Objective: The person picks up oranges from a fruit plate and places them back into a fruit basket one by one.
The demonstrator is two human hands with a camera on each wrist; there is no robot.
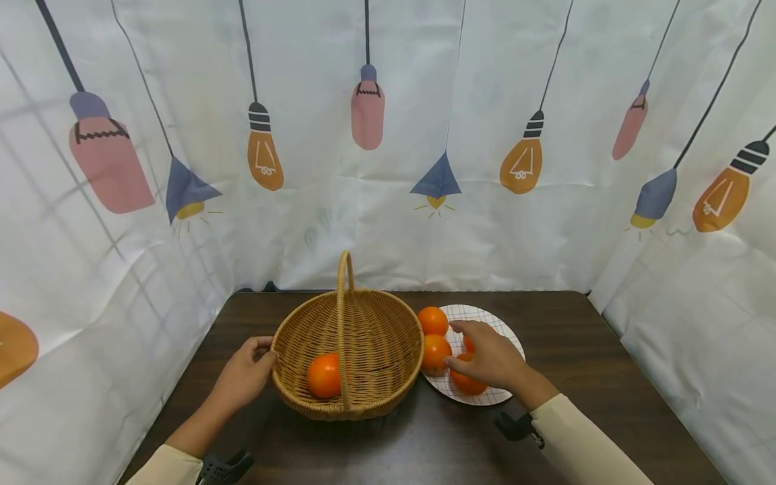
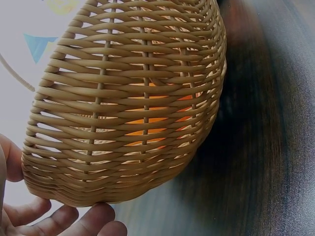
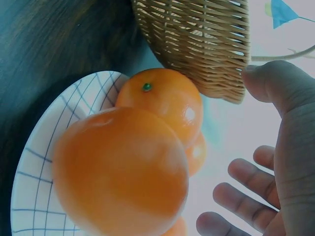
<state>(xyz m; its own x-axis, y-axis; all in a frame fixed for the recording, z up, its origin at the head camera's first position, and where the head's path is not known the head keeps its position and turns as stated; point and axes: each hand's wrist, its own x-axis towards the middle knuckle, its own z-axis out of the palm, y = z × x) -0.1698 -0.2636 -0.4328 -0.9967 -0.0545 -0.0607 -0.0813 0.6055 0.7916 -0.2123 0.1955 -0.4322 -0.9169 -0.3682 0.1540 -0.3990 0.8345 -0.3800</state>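
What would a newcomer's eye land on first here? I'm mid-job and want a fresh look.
Probably the big wicker basket, near the middle of the dark table, with one bright orange fruit inside and the left hand at its rim. Next, just right of it, the white gridded plate of more fruit, the right hand over it. Behind, hanging lamps printed across the white backdrop.
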